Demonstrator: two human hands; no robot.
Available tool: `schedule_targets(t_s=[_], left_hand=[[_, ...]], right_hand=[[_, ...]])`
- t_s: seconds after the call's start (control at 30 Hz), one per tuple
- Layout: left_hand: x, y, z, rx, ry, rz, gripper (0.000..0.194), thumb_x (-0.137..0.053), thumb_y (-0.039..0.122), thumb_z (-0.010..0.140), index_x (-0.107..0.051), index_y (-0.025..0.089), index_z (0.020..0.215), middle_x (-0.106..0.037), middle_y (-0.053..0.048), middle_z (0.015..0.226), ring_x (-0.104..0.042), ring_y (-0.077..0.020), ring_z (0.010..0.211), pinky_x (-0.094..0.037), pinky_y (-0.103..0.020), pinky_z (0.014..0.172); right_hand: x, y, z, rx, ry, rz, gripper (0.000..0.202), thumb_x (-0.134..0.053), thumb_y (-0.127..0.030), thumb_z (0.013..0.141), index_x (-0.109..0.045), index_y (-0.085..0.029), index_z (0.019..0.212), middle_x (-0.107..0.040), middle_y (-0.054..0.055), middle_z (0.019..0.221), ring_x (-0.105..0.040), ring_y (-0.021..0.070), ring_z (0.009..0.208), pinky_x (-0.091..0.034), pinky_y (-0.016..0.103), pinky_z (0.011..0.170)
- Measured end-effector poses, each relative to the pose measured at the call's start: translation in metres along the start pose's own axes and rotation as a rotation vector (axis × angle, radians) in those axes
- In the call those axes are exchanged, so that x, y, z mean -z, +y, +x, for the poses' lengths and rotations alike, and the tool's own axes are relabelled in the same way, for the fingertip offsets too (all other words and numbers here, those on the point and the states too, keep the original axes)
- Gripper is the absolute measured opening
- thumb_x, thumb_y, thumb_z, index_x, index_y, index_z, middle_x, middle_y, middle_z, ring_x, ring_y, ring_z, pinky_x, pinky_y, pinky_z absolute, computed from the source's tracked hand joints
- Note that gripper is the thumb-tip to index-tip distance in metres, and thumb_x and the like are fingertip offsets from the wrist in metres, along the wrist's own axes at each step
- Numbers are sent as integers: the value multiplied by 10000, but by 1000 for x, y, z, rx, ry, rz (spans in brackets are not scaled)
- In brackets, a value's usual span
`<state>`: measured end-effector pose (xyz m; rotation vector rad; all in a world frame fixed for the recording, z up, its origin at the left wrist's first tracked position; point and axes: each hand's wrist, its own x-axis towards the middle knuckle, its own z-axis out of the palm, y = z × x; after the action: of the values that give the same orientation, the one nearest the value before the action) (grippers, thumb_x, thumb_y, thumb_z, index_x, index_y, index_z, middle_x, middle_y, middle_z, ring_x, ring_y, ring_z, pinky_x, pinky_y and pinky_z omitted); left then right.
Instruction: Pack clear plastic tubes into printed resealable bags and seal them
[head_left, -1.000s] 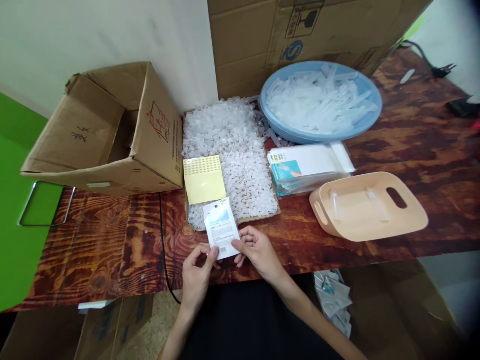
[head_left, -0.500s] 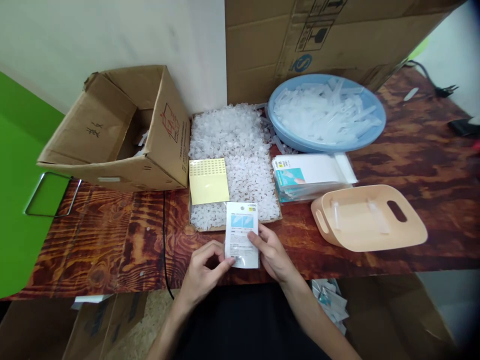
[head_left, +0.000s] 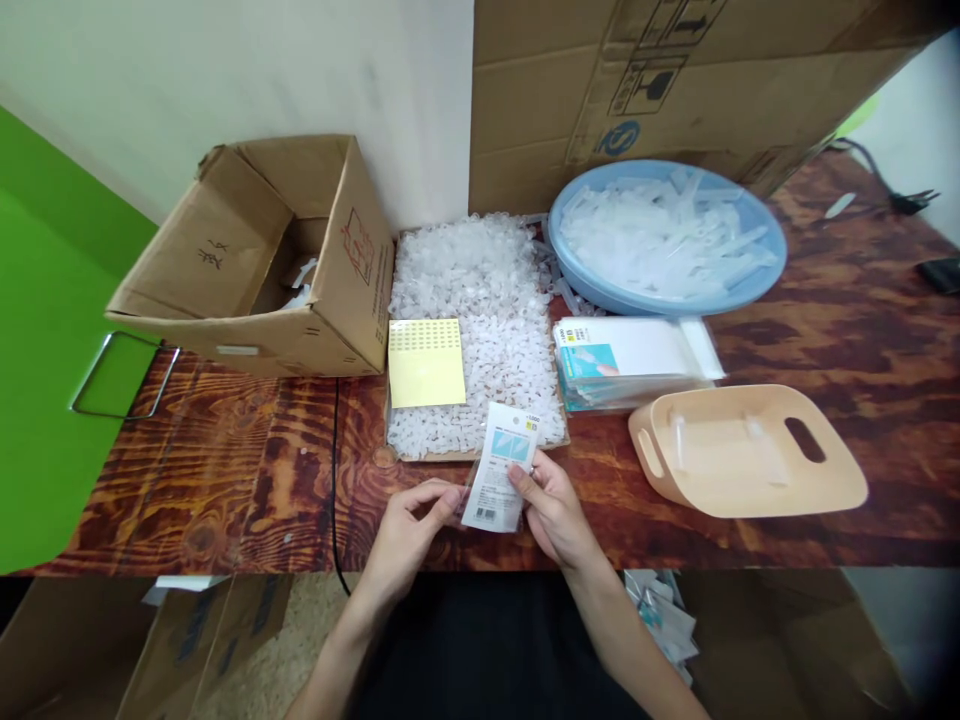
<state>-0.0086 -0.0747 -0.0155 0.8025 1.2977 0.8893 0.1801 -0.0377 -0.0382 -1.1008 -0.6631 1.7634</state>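
A white printed card in a clear plastic bag (head_left: 496,480) is tilted in front of me, with blue pictures near its top and a barcode at the bottom. My right hand (head_left: 553,505) is closed on its right side, thumb across the front. At its left, my left hand (head_left: 416,525) pinches the loose clear plastic edge of the same bag. Just beyond lies a shallow cardboard tray (head_left: 442,457) heaped with small translucent plastic parts (head_left: 502,350). A yellow sticker sheet (head_left: 427,378) rests on those parts.
An open cardboard box (head_left: 292,340) stands left. At the back right, a blue basin (head_left: 559,250) holds translucent plastic pieces. A stack of bagged cards (head_left: 645,350) and a beige basket (head_left: 832,490) are on the right. A black cable (head_left: 334,480) crosses the wooden table (head_left: 217,480).
The bagged card has tilted clockwise and shifted slightly right. My left fingers have moved from the card's lower front corner to the clear plastic at its left. The whole view has shifted slightly.
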Motion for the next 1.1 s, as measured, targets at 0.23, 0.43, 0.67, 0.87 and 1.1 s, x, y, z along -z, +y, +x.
schedule_targets(t_s=[0.23,0.43,0.67,0.87,1.1], left_hand=[[-6,0,2,-35,21,72,305,-794,420,789,-818,191,988,-749,-111,1092,-677,-278,1046,-536,-345,926],[-11,1,4,153,100,-186,246,-900,346,655,-819,162,796,-752,-60,838,-691,-192,824,-538,-269,794],[-11,0,3,305,31,-440,291,-954,315,564,-745,140,666,-711,-45,746,-656,-154,724,-533,-273,754],[-16,2,0,217,-27,-419,270,-871,360,711,-726,133,689,-652,-24,678,-567,-108,648,-453,-201,638],[-11,2,1,109,-7,-265,288,-746,427,842,-762,140,831,-662,-24,713,-570,-107,657,-462,-198,659]], right_hand=[[1,3,1,29,-2,-13,400,-800,-448,791,-681,-208,1087,-758,96,1135,-697,302,1061,-574,411,882],[6,9,1,33,-24,-4,368,-804,-437,793,-690,-208,1058,-770,84,1081,-707,286,1023,-564,410,900],[4,4,-1,-19,-41,11,415,-825,-476,748,-686,-203,1028,-769,96,1065,-710,300,1006,-581,405,846],[4,2,-2,-24,-54,-4,420,-827,-490,735,-687,-200,1005,-771,97,1046,-717,301,971,-587,403,825],[7,5,0,16,-60,35,363,-807,-445,781,-689,-201,1023,-774,83,1018,-721,287,961,-581,404,848]])
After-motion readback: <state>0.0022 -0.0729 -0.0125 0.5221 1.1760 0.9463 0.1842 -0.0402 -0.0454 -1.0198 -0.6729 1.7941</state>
